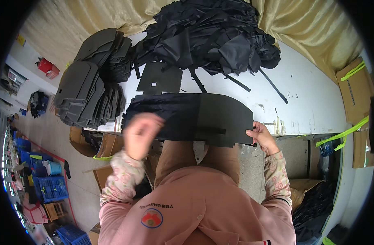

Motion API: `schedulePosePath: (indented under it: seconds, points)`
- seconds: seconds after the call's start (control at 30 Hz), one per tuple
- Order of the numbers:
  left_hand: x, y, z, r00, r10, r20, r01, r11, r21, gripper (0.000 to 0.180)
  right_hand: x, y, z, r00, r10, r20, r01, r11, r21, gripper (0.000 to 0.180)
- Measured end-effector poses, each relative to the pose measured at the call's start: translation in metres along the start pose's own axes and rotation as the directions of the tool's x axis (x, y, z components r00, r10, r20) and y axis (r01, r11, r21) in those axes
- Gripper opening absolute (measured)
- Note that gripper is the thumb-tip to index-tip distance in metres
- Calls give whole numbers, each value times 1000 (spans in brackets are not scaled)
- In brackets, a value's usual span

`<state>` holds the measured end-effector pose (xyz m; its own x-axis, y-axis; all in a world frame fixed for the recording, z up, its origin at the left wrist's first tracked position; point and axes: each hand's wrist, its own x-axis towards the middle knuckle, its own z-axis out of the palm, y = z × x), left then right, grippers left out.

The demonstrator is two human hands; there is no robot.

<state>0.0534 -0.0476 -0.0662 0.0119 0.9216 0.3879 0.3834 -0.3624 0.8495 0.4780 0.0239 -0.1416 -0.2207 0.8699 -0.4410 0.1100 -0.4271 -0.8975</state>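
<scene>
A long dark grey sheet panel [225, 112] with a rounded right end lies along the table's near edge and overhangs it above my lap. Its left part is covered by a creased black fabric-like layer [174, 112]. My right hand [262, 136] pinches the panel's right edge, thumb on top. Over the left end is my left hand [142, 132], smeared by motion, so its fingers and anything in them cannot be made out. A narrow black strip [211, 130] shows on the panel's face. Just behind lies another grey cut sheet [164, 77] with a square hole.
A large heap of black fabric-like pieces [211, 36] covers the back of the white table [309, 98]. Stacks of grey panels [83, 92] stand at the left. Cardboard boxes [354, 92] are at the right, and an open carton [83, 141] sits below the table's left side.
</scene>
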Motion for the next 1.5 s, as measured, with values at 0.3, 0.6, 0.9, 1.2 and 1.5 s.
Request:
schedulePosePath:
  seconds: [0.3, 0.6, 0.9, 1.2, 1.5]
  points:
    - [-39, -8, 166, 523, -391, 758, 638, -410, -652, 40, -13, -16, 6, 998, 8, 65, -25, 966, 256, 25]
    - [-24, -10, 191, 539, -589, 602, 458, -395, -796, 30, -21, -11, 24, 991, -116, -72, 115, 993, -22, 29]
    - [-23, -12, 195, 577, -513, 636, 501, -393, -771, 30, -15, 0, 23, 934, -326, -146, 240, 876, -419, 30]
    - [-27, -15, 195, 589, -516, 622, 513, -356, -781, 32, -18, -3, 27, 910, -381, -163, 269, 842, -468, 32]
    - [-33, -14, 136, 78, -195, 978, 953, 303, -16, 47, -11, -3, 7, 987, -99, -129, 62, 962, -266, 30]
